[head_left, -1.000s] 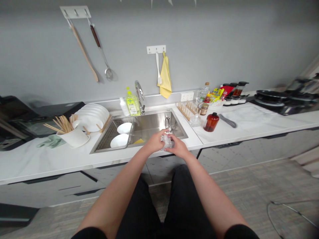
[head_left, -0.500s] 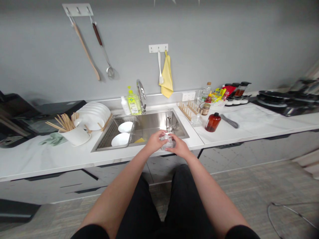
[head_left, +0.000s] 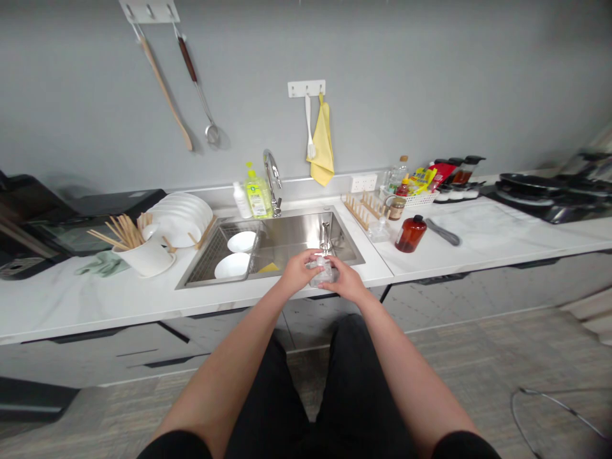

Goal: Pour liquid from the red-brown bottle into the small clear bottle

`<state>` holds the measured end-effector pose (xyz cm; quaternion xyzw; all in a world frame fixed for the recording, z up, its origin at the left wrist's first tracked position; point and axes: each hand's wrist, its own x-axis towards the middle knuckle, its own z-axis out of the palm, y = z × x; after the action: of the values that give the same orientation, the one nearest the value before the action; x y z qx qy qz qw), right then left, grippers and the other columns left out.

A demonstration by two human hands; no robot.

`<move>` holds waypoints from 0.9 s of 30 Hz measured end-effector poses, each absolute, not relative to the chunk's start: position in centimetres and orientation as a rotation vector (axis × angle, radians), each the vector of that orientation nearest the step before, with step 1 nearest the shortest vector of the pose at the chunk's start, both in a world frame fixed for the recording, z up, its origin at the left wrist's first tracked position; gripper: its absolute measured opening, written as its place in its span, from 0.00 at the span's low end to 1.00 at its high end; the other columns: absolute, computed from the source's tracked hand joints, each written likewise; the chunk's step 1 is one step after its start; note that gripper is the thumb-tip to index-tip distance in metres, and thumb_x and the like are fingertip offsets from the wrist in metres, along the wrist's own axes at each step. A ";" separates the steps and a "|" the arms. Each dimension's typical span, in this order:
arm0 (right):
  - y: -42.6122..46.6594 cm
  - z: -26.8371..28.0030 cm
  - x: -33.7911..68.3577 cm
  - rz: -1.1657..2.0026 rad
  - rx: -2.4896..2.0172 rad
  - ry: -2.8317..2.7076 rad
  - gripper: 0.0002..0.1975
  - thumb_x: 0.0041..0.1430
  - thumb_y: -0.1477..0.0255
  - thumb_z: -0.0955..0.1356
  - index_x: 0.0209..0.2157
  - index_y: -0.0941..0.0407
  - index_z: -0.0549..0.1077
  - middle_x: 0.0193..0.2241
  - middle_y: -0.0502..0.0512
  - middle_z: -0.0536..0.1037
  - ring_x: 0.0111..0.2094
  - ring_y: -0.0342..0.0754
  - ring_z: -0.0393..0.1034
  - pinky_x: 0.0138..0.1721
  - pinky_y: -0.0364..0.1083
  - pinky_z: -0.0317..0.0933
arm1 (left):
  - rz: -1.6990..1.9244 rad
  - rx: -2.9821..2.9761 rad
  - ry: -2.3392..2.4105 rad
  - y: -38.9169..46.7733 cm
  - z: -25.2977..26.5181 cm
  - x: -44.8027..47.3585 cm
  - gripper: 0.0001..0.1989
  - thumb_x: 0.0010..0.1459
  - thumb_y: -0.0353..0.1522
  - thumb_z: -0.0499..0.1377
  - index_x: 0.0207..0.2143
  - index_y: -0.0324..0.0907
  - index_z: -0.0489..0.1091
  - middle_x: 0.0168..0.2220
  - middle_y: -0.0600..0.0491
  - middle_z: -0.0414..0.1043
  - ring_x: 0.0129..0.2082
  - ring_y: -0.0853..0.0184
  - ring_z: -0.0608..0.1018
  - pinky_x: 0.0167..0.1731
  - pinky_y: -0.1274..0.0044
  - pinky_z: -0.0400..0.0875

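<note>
Between my two hands is a small clear container (head_left: 323, 274), held over the front rim of the sink (head_left: 291, 239). My left hand (head_left: 300, 273) grips its left side, fingers curled round it. On the other side my right hand (head_left: 345, 279) holds it with thumb below and fingers above. The container's exact shape is partly covered by my fingers. Just beyond it a shiny metal piece (head_left: 326, 239) stands in the sink. Two white bowls (head_left: 233, 266) rest in the wire rack (head_left: 198, 258) in the sink's left part, near a yellow sponge or cloth (head_left: 268, 268).
A tap (head_left: 272, 182) and soap bottle (head_left: 257, 196) stand behind the sink. To the right are a wooden rack (head_left: 356, 211), an amber bottle (head_left: 411, 234) and dark tongs (head_left: 443, 233). White plates (head_left: 179, 220) and a chopstick holder (head_left: 146, 256) stand left.
The view has tilted slightly, with the wall things sitting a little higher. Both hands keep hold of the clear container in nearly the same place.
</note>
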<state>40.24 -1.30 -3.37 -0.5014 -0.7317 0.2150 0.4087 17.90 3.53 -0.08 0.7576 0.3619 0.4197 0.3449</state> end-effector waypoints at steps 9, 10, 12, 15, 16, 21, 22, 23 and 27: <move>-1.3 -3.1 41.0 0.698 -1.182 -1.789 0.48 0.54 0.63 0.85 0.74 0.48 0.71 0.69 0.61 0.80 0.64 0.64 0.81 0.70 0.63 0.71 | 1.020 2.219 1.150 3.8 0.1 14.2 0.28 0.69 0.39 0.68 0.69 0.47 0.74 0.67 0.45 0.80 0.69 0.54 0.80 0.72 0.59 0.73; -1.3 -2.9 41.5 0.732 -1.173 -1.778 0.48 0.54 0.64 0.85 0.74 0.48 0.71 0.69 0.61 0.80 0.64 0.63 0.81 0.69 0.63 0.71 | 1.016 2.227 1.225 4.1 0.0 12.7 0.25 0.69 0.39 0.68 0.66 0.47 0.76 0.67 0.44 0.80 0.69 0.53 0.80 0.73 0.58 0.72; -1.3 -2.8 42.7 0.766 -1.177 -1.752 0.49 0.54 0.64 0.84 0.75 0.49 0.70 0.69 0.62 0.80 0.65 0.64 0.80 0.70 0.63 0.71 | 1.001 2.208 1.361 4.8 -0.1 9.7 0.20 0.70 0.39 0.66 0.60 0.45 0.79 0.63 0.43 0.82 0.68 0.50 0.80 0.74 0.55 0.70; -1.7 -3.0 44.0 0.742 -1.218 -1.706 0.52 0.54 0.64 0.83 0.78 0.50 0.66 0.74 0.65 0.74 0.71 0.68 0.74 0.70 0.66 0.70 | 0.945 2.168 1.547 5.7 -0.8 6.0 0.16 0.69 0.39 0.65 0.55 0.43 0.81 0.58 0.41 0.83 0.64 0.48 0.82 0.72 0.54 0.72; -1.9 -3.1 44.0 0.708 -1.236 -1.686 0.53 0.54 0.63 0.83 0.78 0.50 0.65 0.76 0.66 0.71 0.73 0.70 0.72 0.71 0.67 0.69 | 0.926 2.157 1.589 5.8 -1.1 5.3 0.16 0.69 0.39 0.65 0.55 0.43 0.81 0.58 0.41 0.83 0.63 0.48 0.82 0.71 0.54 0.73; -3.9 -3.8 40.4 0.350 -1.421 -1.507 0.63 0.52 0.54 0.85 0.81 0.54 0.57 0.74 0.74 0.69 0.74 0.74 0.67 0.77 0.72 0.60 | 0.855 2.167 1.639 6.2 -2.2 5.2 0.17 0.70 0.43 0.64 0.55 0.45 0.82 0.58 0.43 0.83 0.62 0.49 0.83 0.70 0.57 0.74; -4.2 -3.8 39.5 0.285 -1.467 -1.464 0.62 0.53 0.53 0.85 0.80 0.56 0.57 0.72 0.75 0.70 0.73 0.76 0.68 0.76 0.73 0.61 | 0.849 2.172 1.638 6.3 -2.3 5.3 0.17 0.70 0.44 0.64 0.54 0.45 0.82 0.58 0.43 0.83 0.62 0.49 0.83 0.70 0.58 0.73; -4.5 -3.7 38.6 0.233 -1.499 -1.433 0.60 0.55 0.53 0.84 0.80 0.57 0.58 0.70 0.76 0.71 0.71 0.76 0.68 0.75 0.73 0.62 | 0.847 2.176 1.637 6.3 -2.3 5.4 0.17 0.70 0.45 0.64 0.54 0.45 0.82 0.58 0.43 0.84 0.62 0.49 0.83 0.70 0.58 0.73; -4.7 -3.2 37.6 0.116 -1.559 -1.386 0.42 0.62 0.58 0.78 0.72 0.57 0.68 0.62 0.73 0.76 0.64 0.73 0.73 0.72 0.69 0.67 | 0.873 2.159 1.642 6.4 -2.4 4.8 0.17 0.72 0.44 0.62 0.52 0.44 0.82 0.57 0.43 0.85 0.61 0.50 0.84 0.68 0.60 0.75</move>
<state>37.64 -4.73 -3.16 -0.6452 -0.5737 0.0478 0.5023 4.85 6.40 -2.37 0.7495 0.5702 0.3032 0.1454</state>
